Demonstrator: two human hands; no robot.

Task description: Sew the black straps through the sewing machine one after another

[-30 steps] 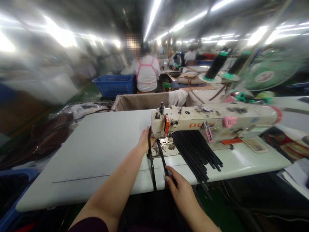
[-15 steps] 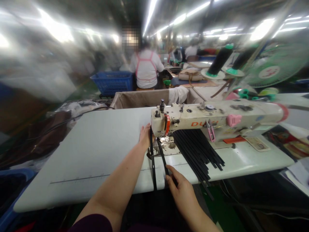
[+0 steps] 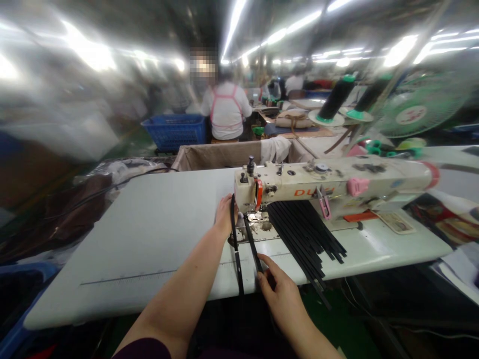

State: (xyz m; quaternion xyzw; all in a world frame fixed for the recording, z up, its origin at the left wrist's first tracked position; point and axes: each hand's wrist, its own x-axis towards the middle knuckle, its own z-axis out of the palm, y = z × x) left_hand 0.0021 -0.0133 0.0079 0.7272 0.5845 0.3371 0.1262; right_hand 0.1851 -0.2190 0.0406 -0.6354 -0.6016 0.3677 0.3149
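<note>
While the left hand point(image 3: 224, 215) lies flat, fingers together, beside the head of the cream industrial sewing machine point(image 3: 329, 185), a thin black strap point(image 3: 253, 247) runs from under its needle toward the white table's point(image 3: 149, 234) near edge. The right hand point(image 3: 281, 293) pinches that strap's near end between thumb and fingers, just left of a fanned stack of black strips point(image 3: 307, 234).

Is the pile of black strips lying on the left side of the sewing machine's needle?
No, the pile of black strips lies right of the needle, under the arm of the sewing machine.
</note>
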